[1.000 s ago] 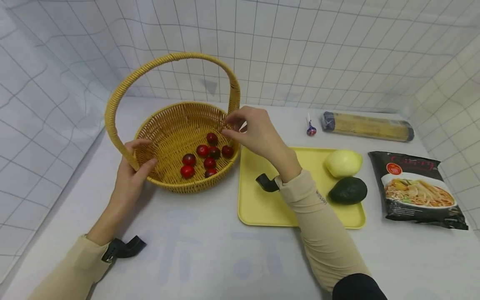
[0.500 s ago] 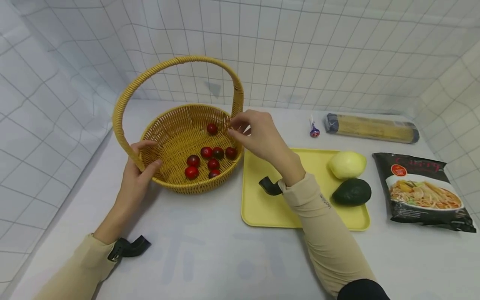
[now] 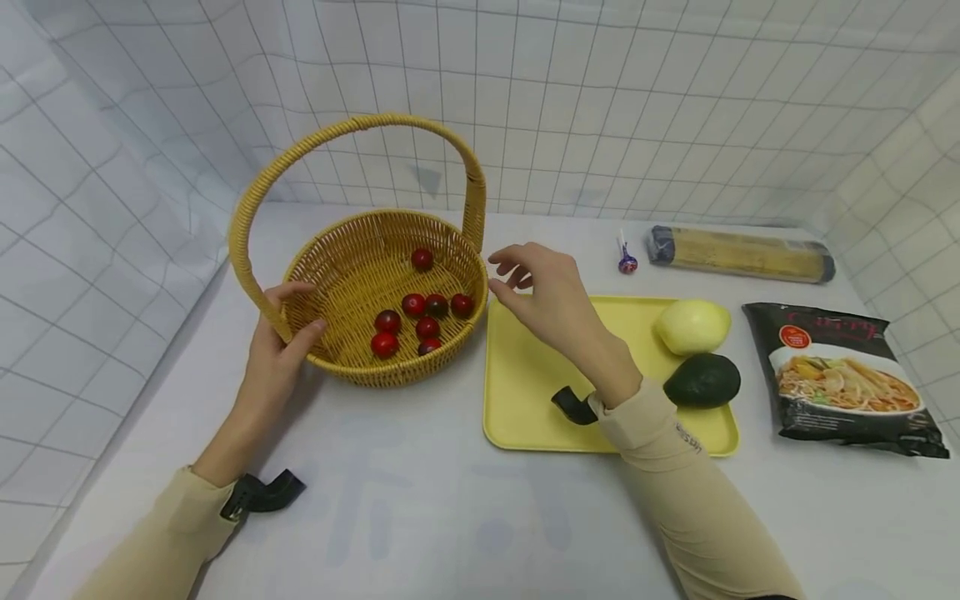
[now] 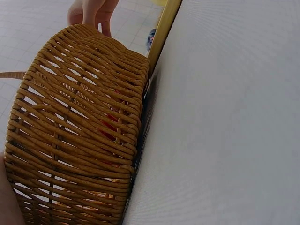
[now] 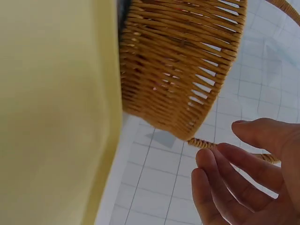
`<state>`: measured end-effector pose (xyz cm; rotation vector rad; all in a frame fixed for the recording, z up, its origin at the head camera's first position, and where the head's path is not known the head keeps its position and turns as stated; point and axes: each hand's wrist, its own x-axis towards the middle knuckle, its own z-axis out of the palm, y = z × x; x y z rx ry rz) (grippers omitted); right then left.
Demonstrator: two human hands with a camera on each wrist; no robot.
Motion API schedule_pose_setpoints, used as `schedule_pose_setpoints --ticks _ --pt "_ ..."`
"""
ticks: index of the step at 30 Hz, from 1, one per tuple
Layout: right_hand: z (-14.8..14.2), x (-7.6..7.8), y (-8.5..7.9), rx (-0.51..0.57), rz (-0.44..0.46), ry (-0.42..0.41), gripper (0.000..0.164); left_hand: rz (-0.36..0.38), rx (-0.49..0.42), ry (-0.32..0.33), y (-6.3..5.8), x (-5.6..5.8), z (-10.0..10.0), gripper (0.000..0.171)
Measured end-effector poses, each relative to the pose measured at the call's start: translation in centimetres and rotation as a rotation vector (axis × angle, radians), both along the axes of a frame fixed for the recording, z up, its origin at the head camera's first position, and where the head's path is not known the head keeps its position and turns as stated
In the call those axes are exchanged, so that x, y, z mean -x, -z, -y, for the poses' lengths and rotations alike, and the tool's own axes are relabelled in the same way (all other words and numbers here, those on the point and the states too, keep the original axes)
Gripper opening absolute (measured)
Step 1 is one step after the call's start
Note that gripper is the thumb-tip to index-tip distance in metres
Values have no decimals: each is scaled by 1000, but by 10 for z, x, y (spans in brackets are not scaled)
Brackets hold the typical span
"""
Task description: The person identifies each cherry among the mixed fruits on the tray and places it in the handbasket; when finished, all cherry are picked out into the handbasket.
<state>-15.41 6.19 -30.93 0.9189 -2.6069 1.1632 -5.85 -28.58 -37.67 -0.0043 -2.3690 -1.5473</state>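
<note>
From your head view the wicker basket (image 3: 375, 292) sits toward the left back of the worktop (image 3: 420, 517), your left hand (image 3: 281, 346) gripping its near-left rim where the handle joins, your right hand (image 3: 543, 296) loosely spread and empty just beside its right rim, over the yellow tray (image 3: 525, 400). Your left wrist view shows only the woven wall (image 4: 79, 136), probably light and stiff, best held by rim or handle. In your right wrist view, relaxed fingers (image 5: 234, 183) hang clear of the basket (image 5: 183, 61).

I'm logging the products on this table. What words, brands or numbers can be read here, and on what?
Nothing reads clearly.
Noodle packet: red lettering across the top and an orange round badge, both too blurred to read.
Right sleeve: small dark print, too small to read.
Spaghetti pack and lollipop: no legible text.
</note>
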Motion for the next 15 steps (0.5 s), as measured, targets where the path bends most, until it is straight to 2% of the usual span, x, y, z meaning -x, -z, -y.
schedule_pose_setpoints --ticks 9,15 --pt "-45 -23 7 -195 15 49 30 0 -1 -9 4 -3 -2 54" --pt "-81 -36 11 -232 10 93 34 -1 51 7 -3 -1 1 55"
